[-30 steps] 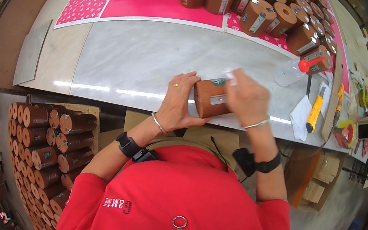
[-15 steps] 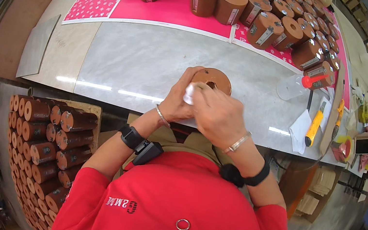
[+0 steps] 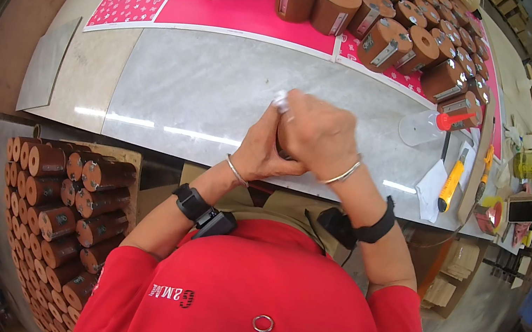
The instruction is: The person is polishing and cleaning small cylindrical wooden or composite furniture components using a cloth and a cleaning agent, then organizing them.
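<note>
Over the near edge of the grey, marble-patterned surface (image 3: 187, 88), the person's left hand (image 3: 259, 147) is clamped around a brown cylindrical block (image 3: 281, 142), mostly hidden behind the blurred right hand (image 3: 321, 133), which pinches a small white wad (image 3: 281, 102). Farther back, brown silver-stripped cylinders (image 3: 332, 14) stand on a pink sheet (image 3: 235, 16).

The grey, marbled counter (image 3: 188, 81) bears a pink sheet (image 3: 239, 17) with white edging across its far part, where brown cylinders (image 3: 370, 17) stand crowded together. Toward the right are a translucent bottle (image 3: 418, 129) with a red nozzle, a yellow cutter (image 3: 450, 184) and a white scrap (image 3: 429, 189); a flat grey slab (image 3: 48, 71) lies at the left
</note>
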{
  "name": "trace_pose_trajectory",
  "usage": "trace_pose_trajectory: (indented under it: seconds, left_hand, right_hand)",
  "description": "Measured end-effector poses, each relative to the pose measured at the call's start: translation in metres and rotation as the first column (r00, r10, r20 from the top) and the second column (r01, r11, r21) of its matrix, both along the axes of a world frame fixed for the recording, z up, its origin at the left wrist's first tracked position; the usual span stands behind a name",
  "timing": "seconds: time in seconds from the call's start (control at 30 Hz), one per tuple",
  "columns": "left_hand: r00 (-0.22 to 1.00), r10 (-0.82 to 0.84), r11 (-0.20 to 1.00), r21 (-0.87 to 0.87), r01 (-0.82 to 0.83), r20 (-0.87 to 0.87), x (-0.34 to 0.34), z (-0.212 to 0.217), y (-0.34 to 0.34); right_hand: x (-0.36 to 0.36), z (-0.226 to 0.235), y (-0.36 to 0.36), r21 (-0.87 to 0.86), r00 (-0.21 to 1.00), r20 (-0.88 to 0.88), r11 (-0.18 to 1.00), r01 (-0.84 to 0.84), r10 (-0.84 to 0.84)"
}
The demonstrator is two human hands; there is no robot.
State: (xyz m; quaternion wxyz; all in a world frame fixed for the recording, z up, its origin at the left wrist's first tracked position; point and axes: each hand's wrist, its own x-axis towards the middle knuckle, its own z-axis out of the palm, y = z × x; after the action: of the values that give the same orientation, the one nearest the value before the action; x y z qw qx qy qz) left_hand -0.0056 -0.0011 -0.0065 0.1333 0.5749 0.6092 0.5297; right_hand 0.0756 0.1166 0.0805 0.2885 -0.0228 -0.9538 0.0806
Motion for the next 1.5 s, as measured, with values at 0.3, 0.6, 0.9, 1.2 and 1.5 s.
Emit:
trace_pose_trajectory:
  seconds: [0.3,0.6,0.9,1.2,1.5]
  left_hand:
    - [0.971,0.146,0.989,0.011,-0.151,0.189,0.009,0.008,0.005]
    - [0.976,0.141,0.990,-0.007,-0.142,0.164,0.009,0.016,0.007]
    - [0.976,0.163,0.987,-0.008,-0.163,0.144,0.010,0.016,0.009]
    - [0.957,0.139,0.990,-0.036,-0.134,0.257,0.010,0.010,0.003]
    - [0.974,0.180,0.983,0.017,-0.185,0.139,0.008,-0.012,0.002]
  right_hand:
    - [0.040,0.003,-0.014,-0.030,0.998,0.029,0.999,-0.046,0.047]
    - [0.034,-0.004,0.009,-0.014,0.994,0.002,0.994,0.112,-0.112]
    - [-0.003,0.000,0.040,0.066,0.988,0.005,0.986,0.154,-0.155]
    - [0.028,-0.002,-0.002,0.004,1.000,-0.024,1.000,-0.013,0.014]
    - [0.024,0.008,-0.020,0.047,0.986,0.072,0.987,-0.152,0.148]
